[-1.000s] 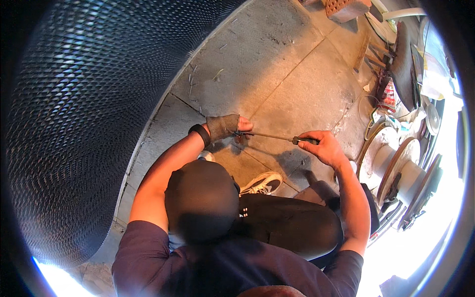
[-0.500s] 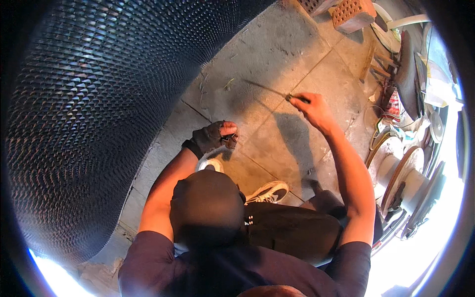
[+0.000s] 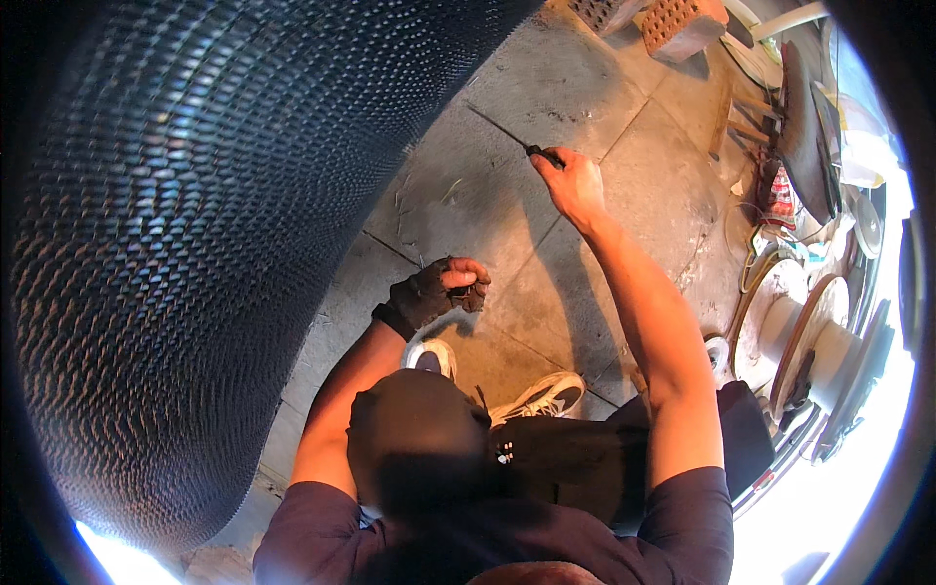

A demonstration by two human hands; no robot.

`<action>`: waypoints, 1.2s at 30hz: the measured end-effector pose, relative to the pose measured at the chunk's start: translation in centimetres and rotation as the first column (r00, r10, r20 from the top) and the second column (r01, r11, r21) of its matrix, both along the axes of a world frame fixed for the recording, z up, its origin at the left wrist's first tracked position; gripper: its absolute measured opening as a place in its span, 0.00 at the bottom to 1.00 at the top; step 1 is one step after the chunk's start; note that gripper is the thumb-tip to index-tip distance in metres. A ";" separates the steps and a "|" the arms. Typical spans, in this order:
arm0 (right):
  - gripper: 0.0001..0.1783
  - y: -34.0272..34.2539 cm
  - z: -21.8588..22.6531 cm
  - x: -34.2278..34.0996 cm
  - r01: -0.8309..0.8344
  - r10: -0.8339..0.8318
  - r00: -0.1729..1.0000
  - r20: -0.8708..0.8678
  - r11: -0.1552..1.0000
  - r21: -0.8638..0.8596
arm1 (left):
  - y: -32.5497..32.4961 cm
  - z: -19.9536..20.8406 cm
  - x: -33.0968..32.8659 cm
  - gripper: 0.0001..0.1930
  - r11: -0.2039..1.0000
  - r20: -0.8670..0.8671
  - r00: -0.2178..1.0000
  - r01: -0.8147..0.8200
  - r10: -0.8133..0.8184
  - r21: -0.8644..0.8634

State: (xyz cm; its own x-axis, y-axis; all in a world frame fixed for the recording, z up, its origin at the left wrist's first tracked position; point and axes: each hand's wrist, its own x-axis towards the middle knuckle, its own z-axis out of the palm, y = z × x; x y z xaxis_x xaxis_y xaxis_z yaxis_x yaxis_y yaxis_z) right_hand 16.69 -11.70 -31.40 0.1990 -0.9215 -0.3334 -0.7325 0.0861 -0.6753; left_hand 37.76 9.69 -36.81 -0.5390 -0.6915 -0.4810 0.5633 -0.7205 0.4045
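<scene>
My bare right hand is closed around the dark handle of a screwdriver-like tool. Its long thin shaft points to the far left, its tip close to the edge of a large dark mesh sheet. I cannot make out the shape of the tip. My left hand wears a dark fingerless glove and is held above the floor between the mesh and my shoes. Its fingers are curled together, and small dark thin bits show at them, too small to name.
The curved mesh fills the left side. At the far right lie perforated bricks; along the right edge are large spools, a small wooden frame and clutter. My shoes rest on the tiled floor, near my knees.
My right hand has moved farther away and leftward, carrying the tool toward the mesh. The left hand has shifted slightly right and nearer, still curled. The whole view has shifted a little.
</scene>
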 end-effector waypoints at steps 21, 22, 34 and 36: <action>0.23 -0.4 -0.2 -0.7 -0.135 0.128 0.981 0.147 0.990 0.035 | -0.5 0.6 -0.1 0.16 0.982 0.237 0.955 -0.189 0.177 0.031; 0.23 0.1 0.1 -1.3 -0.160 0.150 0.976 0.160 0.986 0.054 | -0.5 0.2 -0.1 0.14 0.962 0.267 0.935 -0.263 0.235 0.076; 0.14 4.1 7.8 -8.1 -0.476 0.397 0.879 0.263 0.756 0.449 | 1.1 -1.7 2.2 0.19 0.989 0.239 0.962 -0.144 0.132 0.032; 0.14 4.3 7.5 -7.8 -0.489 0.419 0.872 0.253 0.750 0.446 | 1.9 -2.6 2.6 0.19 0.999 0.256 0.966 -0.014 0.027 -0.052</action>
